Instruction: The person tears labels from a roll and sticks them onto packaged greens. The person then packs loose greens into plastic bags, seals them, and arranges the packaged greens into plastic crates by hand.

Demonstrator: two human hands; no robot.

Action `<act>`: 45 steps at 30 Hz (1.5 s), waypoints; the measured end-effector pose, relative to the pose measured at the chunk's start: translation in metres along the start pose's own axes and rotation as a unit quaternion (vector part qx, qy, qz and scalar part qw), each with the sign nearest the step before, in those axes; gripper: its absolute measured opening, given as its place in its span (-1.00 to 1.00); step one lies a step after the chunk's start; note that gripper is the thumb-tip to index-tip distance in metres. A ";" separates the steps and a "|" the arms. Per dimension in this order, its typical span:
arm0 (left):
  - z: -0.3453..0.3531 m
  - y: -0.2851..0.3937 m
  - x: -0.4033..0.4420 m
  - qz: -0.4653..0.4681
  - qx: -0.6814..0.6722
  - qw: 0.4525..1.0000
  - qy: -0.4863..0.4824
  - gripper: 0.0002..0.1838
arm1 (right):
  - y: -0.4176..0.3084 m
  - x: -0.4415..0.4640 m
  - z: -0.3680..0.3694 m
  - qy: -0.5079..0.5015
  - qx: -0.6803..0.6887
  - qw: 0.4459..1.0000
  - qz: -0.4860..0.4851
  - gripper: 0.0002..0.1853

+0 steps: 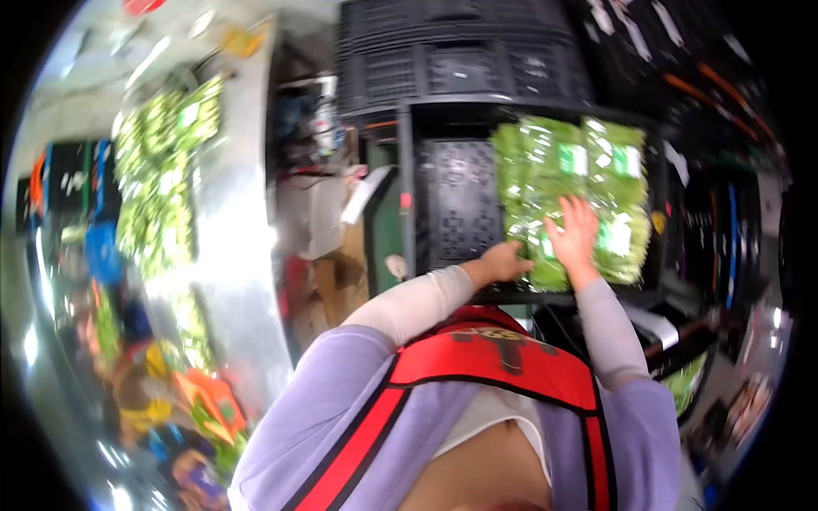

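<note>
Clear packs of green vegetables [545, 157] with white and green labels fill the right part of a black crate [411, 187]. The crate's left part shows its bare slotted floor. My left hand [506, 261] is at the near left edge of the packs, its fingers bent against the lowest pack; whether they grip it is hard to make out. Over the middle packs lies my right hand [575, 230], palm down with fingers spread, touching the plastic.
Black crates [460, 64] are stacked behind the open one. To the left, a metal table [243, 196] carries a long pile of packed greens [158, 187]. Another person [200, 477] is partly visible at the lower left, near an orange object [213, 400].
</note>
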State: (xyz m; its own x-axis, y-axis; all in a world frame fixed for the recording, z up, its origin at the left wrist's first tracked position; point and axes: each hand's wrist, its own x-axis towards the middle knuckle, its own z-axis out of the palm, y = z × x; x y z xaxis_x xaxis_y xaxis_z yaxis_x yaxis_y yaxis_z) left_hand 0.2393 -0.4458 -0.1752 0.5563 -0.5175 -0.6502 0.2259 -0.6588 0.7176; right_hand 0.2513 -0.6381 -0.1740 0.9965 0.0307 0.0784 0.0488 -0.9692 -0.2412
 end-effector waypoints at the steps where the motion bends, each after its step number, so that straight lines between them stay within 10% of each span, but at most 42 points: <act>1: 0.001 -0.008 -0.006 0.058 0.013 0.997 0.058 -0.34 | 0.001 0.000 0.000 0.005 -0.016 1.000 0.007 -0.44; 11: -0.119 -0.076 -0.192 0.100 -0.351 0.916 0.168 -0.51 | 0.007 0.044 -0.011 0.000 0.124 0.987 0.105 -0.58; 18: -0.193 -0.221 -0.355 0.014 -0.491 0.747 0.447 -0.57 | -0.245 0.102 -0.023 -0.049 0.447 0.893 -0.004 -0.69; 25: -0.174 -0.308 -0.457 -0.004 -0.524 0.618 0.586 -0.49 | -0.494 0.126 0.029 -0.278 0.440 0.821 -0.235 -0.66; 31: -0.134 -0.337 -0.482 -0.015 -0.593 0.500 0.631 -0.50 | -0.663 0.147 0.099 -0.545 0.460 0.697 -0.070 -0.49; 41: -0.207 -0.378 -0.471 -0.018 -0.580 0.501 0.642 -0.40 | -0.830 0.179 0.134 -0.518 0.620 0.561 0.182 -0.18; 45: -0.276 -0.404 -0.459 -0.022 -0.541 0.468 0.698 -0.34 | -0.853 0.197 0.172 -0.506 0.626 0.556 0.205 -0.53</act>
State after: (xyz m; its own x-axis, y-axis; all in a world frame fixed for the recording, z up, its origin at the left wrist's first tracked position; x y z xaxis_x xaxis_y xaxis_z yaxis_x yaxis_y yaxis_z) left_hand 0.1135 0.2086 -0.0973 0.3422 0.8427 -0.4156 0.1141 0.4017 0.9086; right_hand 0.4179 0.2370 -0.1194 0.4382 0.6060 -0.6638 -0.8191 -0.0350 -0.5726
